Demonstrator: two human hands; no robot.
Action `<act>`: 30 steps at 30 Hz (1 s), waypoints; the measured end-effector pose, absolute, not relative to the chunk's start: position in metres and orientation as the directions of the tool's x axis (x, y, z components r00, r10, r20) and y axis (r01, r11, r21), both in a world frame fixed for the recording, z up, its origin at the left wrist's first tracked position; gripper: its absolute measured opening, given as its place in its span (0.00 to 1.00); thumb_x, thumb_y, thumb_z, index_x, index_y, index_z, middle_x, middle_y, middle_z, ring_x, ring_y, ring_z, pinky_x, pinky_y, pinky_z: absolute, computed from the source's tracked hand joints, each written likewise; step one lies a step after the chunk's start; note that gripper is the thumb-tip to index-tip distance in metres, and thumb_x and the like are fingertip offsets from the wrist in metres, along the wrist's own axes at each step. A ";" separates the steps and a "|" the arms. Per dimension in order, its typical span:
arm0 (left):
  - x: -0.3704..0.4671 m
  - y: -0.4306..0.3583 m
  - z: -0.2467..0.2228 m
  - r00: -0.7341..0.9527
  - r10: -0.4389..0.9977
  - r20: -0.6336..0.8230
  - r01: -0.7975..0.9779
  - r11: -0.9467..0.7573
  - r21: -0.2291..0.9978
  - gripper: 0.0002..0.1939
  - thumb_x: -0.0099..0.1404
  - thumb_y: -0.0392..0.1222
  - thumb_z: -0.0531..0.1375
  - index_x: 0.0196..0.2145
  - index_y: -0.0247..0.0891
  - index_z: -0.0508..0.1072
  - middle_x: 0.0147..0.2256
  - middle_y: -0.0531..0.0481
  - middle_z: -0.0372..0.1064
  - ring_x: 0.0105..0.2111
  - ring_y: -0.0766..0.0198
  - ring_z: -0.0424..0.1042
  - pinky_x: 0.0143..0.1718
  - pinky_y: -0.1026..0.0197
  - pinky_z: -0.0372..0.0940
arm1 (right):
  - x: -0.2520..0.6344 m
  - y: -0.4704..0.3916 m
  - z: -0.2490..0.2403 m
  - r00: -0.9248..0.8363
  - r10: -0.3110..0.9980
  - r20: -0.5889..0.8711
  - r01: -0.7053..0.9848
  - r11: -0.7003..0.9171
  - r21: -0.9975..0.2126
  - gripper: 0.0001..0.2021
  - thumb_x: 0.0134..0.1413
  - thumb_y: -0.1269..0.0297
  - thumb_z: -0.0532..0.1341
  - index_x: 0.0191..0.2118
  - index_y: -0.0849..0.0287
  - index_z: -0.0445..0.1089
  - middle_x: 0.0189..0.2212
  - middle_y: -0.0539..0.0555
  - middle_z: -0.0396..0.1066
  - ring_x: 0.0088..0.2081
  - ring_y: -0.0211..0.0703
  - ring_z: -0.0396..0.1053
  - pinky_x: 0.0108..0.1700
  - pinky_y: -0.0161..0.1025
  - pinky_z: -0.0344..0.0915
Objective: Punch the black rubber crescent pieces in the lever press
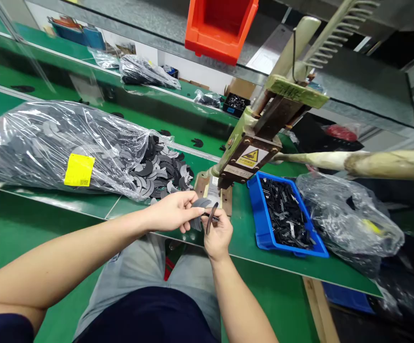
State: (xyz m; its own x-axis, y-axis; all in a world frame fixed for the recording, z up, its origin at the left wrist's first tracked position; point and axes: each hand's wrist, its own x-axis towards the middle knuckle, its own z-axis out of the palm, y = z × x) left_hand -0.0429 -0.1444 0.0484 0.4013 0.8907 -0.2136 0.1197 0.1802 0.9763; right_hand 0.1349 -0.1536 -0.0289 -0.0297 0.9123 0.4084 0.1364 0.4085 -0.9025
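Head: blk pcs (285, 209) in blue bin (261, 238), crescents (88, 150) in bag (21, 164).

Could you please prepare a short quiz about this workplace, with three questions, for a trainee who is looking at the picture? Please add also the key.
1. True or false: the large plastic bag at the left side of the picture bears a yellow label.
2. Fill in: between the loose curved pieces and the blue tray stands the ____.
3. Which of the person's hands pinches a flat grey curved piece between thumb and fingers?

Key:
1. True.
2. Press, the machine with the warning sign.
3. The left hand; the right hand holds a thin dark curved strip.
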 end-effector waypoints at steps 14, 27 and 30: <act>-0.038 -0.129 0.059 0.446 0.846 -0.292 0.311 0.160 0.937 0.21 0.64 0.60 0.67 0.31 0.43 0.64 0.18 0.58 0.67 0.16 0.65 0.70 0.17 0.67 0.61 | 0.147 -0.161 -0.053 0.013 0.909 0.416 0.197 0.406 -0.893 0.06 0.65 0.60 0.62 0.40 0.55 0.71 0.35 0.52 0.75 0.35 0.40 0.73 0.39 0.40 0.72; -0.043 -0.142 0.042 0.327 0.908 0.260 0.504 -0.401 0.765 0.14 0.70 0.52 0.63 0.30 0.41 0.73 0.35 0.49 0.68 0.39 0.59 0.69 0.42 0.57 0.65 | 0.166 -0.154 -0.026 -0.236 0.818 0.525 0.388 0.574 -0.721 0.07 0.64 0.65 0.61 0.45 0.53 0.74 0.38 0.54 0.79 0.39 0.44 0.76 0.45 0.43 0.72; -0.037 -0.140 0.033 0.334 0.915 0.227 0.478 -0.371 0.796 0.19 0.73 0.51 0.59 0.26 0.40 0.70 0.32 0.51 0.64 0.36 0.60 0.67 0.40 0.58 0.63 | 0.165 -0.157 -0.024 -0.246 0.808 0.535 0.381 0.588 -0.713 0.05 0.64 0.65 0.61 0.43 0.54 0.74 0.38 0.55 0.79 0.40 0.44 0.76 0.44 0.43 0.72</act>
State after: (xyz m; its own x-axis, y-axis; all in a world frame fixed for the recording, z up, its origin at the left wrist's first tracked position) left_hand -0.0374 -0.1402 0.0335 0.3336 0.9151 0.2265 0.4775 -0.3712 0.7963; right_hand 0.1651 -0.1565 -0.0237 -0.2460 0.8085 0.5346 0.3814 0.5878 -0.7135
